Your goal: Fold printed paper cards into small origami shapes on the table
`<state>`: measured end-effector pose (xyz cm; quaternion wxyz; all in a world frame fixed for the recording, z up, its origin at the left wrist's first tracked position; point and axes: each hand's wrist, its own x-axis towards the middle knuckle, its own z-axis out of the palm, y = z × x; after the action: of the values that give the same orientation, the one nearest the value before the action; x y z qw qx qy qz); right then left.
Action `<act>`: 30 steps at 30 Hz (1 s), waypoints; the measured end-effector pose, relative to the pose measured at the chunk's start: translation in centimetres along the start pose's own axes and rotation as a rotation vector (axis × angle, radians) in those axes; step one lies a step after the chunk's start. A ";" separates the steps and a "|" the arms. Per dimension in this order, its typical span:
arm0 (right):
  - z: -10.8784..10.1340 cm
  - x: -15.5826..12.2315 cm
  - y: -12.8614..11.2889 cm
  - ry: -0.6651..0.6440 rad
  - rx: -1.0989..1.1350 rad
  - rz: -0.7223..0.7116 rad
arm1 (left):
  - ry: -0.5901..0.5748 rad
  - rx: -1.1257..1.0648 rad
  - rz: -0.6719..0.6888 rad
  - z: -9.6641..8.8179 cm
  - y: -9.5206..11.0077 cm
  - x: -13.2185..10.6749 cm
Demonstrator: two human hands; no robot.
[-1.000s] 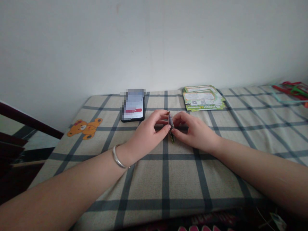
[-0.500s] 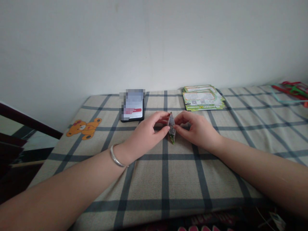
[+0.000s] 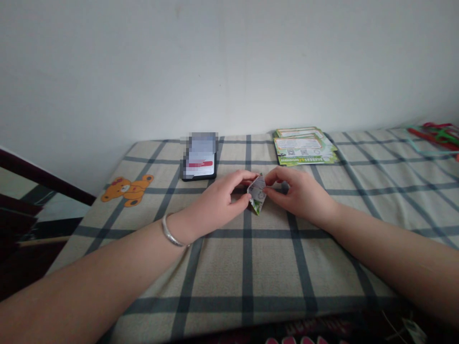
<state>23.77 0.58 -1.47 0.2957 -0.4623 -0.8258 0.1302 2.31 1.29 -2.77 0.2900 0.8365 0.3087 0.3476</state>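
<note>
**A:** What has shifted since a second ago?

**B:** The folded paper (image 3: 257, 195) at the centre of the frame. Then it stood edge-on, a thin upright sliver between the fingertips. Now it is turned so that its grey printed face shows, a small kite shape with a green tip pointing down. The hands themselves have barely moved.

**A:** How are the hands set?

**B:** The left hand (image 3: 217, 203) comes in from the lower left, with thumb and fingers closed on the paper's left edge. The right hand (image 3: 300, 195) comes in from the lower right and pinches the right edge between thumb and forefinger. Both are drawn narrow on the same small piece, and the other fingers curl under.

**A:** Does the paper rest on the surface?

**B:** Its lower tip is down at the checked cloth (image 3: 251, 267), over a dark vertical stripe. Whether it touches, I cannot tell.

**A:** And round about?

**B:** There is a silver bracelet (image 3: 170, 232) on the left wrist. Above the left hand lies a phone (image 3: 199, 162), its screen lit and blurred. Up and right of centre, close to the white wall (image 3: 229, 62), sits a stack of green leaflets (image 3: 304, 146). At the left is an orange bear print (image 3: 126, 189) on the cloth. At the far right edge are some red and green things (image 3: 439, 133), too small to make out.
</note>
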 end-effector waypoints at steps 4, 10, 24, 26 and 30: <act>-0.2 -0.1 0.3 -0.024 -0.016 -0.025 | -0.063 0.012 0.005 -0.7 -0.3 0.1; -0.4 0.0 1.2 -0.072 -0.115 -0.122 | -0.133 0.145 0.086 -1.6 -0.8 0.3; -0.9 -0.2 1.0 -0.169 -0.113 -0.220 | -0.217 0.291 0.207 -2.0 -0.7 0.3; -0.8 -0.1 1.0 -0.183 -0.107 -0.282 | -0.235 0.321 0.230 -2.0 -0.7 0.3; -0.9 -0.1 1.1 -0.199 -0.125 -0.349 | -0.224 0.370 0.247 -1.9 -0.5 0.2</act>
<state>25.13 1.05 -1.40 0.2013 -0.3143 -0.9250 0.0705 0.82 2.25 -1.92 0.1195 0.9400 0.2288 0.2231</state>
